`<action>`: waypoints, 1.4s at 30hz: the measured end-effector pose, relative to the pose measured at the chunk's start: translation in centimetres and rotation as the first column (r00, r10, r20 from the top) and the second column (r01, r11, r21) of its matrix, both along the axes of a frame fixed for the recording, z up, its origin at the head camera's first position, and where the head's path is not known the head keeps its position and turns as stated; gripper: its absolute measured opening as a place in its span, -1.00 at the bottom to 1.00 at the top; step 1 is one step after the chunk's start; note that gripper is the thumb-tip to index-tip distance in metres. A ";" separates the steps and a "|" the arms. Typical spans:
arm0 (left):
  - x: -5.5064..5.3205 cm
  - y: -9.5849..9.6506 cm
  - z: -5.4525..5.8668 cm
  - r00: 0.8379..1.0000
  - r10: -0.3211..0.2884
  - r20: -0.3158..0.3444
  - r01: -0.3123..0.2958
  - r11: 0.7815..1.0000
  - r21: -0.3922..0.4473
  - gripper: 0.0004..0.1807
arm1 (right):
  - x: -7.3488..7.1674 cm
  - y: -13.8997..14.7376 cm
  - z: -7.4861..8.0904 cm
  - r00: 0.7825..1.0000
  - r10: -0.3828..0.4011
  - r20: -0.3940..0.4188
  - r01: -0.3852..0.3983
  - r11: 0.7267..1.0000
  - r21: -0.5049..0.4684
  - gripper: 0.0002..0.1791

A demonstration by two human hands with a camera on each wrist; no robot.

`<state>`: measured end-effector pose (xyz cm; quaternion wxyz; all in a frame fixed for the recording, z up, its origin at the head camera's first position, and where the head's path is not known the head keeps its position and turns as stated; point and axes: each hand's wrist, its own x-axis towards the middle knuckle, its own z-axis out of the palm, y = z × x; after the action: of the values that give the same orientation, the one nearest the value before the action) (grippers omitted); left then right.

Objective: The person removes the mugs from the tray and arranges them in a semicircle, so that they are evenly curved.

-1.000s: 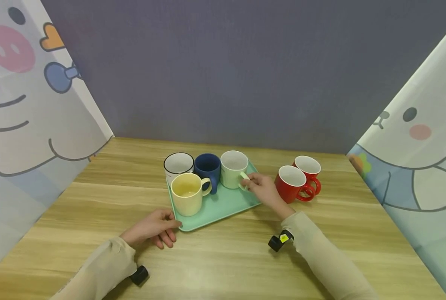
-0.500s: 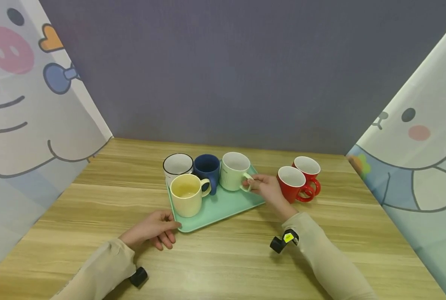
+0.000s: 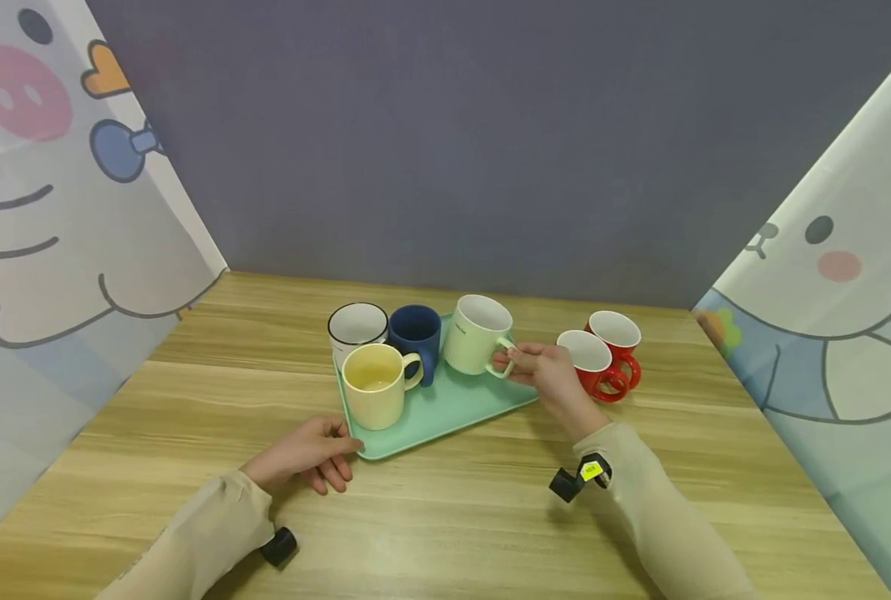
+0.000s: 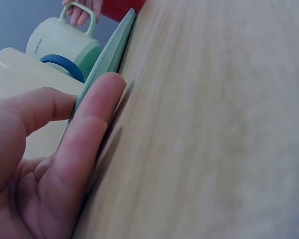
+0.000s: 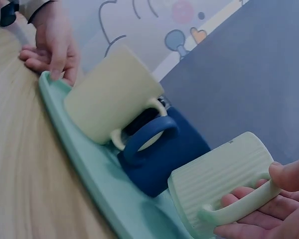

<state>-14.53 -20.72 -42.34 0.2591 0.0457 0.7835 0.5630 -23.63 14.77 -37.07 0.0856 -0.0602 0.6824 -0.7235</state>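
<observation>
Green mug (image 3: 475,333) being held by its handle (image 5: 241,207) in right hand (image 3: 550,373), tray (image 3: 453,408) being pinched at its edge by left hand (image 3: 306,454), yellow mug (image 3: 373,404), blue mug (image 3: 418,337) being borne on tray.

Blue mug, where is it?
In the head view, just left of centre, the blue mug stands on the tray between the white mug and the green mug.
</observation>
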 end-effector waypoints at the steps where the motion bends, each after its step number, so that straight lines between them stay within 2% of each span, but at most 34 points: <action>1: 0.0 0.0 0.0 1.000 0.000 0.002 0.000 1.000 -0.002 -0.75 | 0.0 0.1 0.2 1.000 0.001 -0.001 -0.001 1.000 -0.019 -0.71; 6: 0.0 0.0 0.1 1.000 0.005 0.010 -0.005 1.000 -0.006 -0.75 | 0.2 1.0 1.5 1.000 0.012 -0.013 -0.014 0.991 -0.132 -0.86; 9: 0.2 0.0 0.1 1.000 0.006 0.016 -0.005 1.000 -0.003 -0.75 | 0.2 1.6 2.4 1.000 0.010 -0.012 -0.012 0.981 -0.193 -0.76; 17: 0.4 0.2 0.0 1.000 0.009 0.014 -0.009 1.000 0.002 -0.75 | 0.1 4.0 4.5 0.997 -0.019 -0.069 0.003 0.974 -0.225 -0.65; 23: 0.3 0.2 0.2 1.000 0.013 0.017 -0.013 1.000 -0.003 -0.75 | -0.1 5.8 5.6 0.993 -0.036 -0.109 0.003 0.957 -0.289 -0.58; 29: 0.2 0.2 0.2 1.000 0.007 0.013 -0.007 1.000 -0.003 -0.75 | -0.3 7.7 6.6 0.988 -0.080 -0.134 0.035 0.950 -0.310 -0.60; 42: 0.3 0.3 0.4 1.000 0.008 0.007 -0.008 1.000 -0.012 -0.75 | -0.1 11.2 7.6 0.977 -0.143 -0.158 0.066 0.909 -0.412 -0.67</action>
<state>-14.28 -20.46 -41.98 0.2600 0.0390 0.7860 0.5595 -23.76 25.97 -29.46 -0.0315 -0.1067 0.5253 -0.8436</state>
